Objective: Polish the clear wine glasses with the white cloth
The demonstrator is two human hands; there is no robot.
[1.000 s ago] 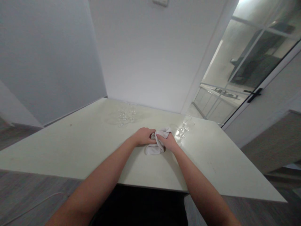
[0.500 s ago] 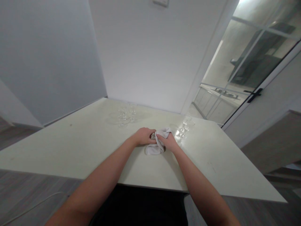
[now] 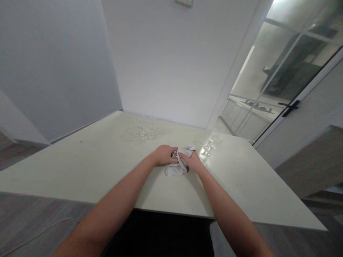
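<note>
My left hand [image 3: 163,155] is wrapped round a clear glass [image 3: 174,154], of which only a small part shows between thumb and fingers. A white cloth [image 3: 184,152] lies against the glass, gripped by my right hand [image 3: 190,160]. One end of the cloth hangs down toward the tabletop below my hands. Most of the glass is hidden by the fingers and cloth. Just right of my right hand stand clear stemmed glasses [image 3: 214,142].
Several more stemmed glasses [image 3: 140,132] stand at the back left of the white table [image 3: 66,160]. A wall [image 3: 171,71] rises behind the table. To the right is a glass-paned door with a black handle [image 3: 291,108]. A cable [image 3: 40,233] lies on the floor.
</note>
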